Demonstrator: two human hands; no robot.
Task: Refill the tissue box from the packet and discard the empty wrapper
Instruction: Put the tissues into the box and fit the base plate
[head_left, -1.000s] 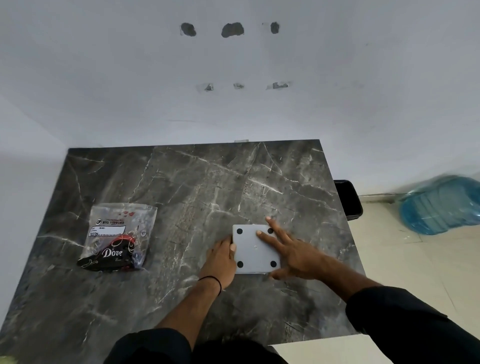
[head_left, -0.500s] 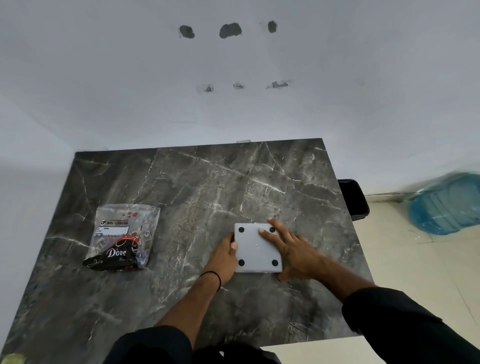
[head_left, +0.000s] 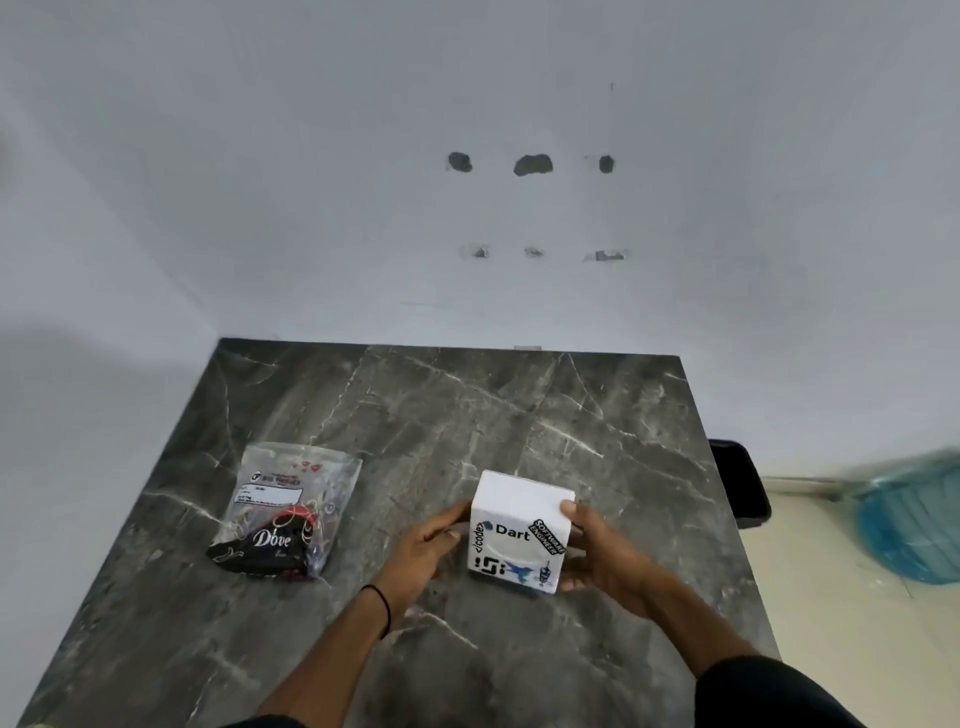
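Observation:
A white cube-shaped tissue box (head_left: 519, 530) with stickers on the side facing me is on the dark marble table (head_left: 426, 415). My left hand (head_left: 431, 545) grips its left side and my right hand (head_left: 597, 551) grips its right side. I cannot tell whether the box rests on the table or is lifted a little. A clear plastic tissue packet (head_left: 285, 512) with a black and red "Dove" print lies flat on the table, well to the left of my hands.
A black bin (head_left: 740, 483) stands on the floor just past the table's right edge. A blue water jug (head_left: 909, 519) lies further right on the tiled floor. White walls close in the table at the back and left.
The box lay with its grey base and black feet facing up; both hands have turned it so the stickered side faces me. The camera view has tilted upward.

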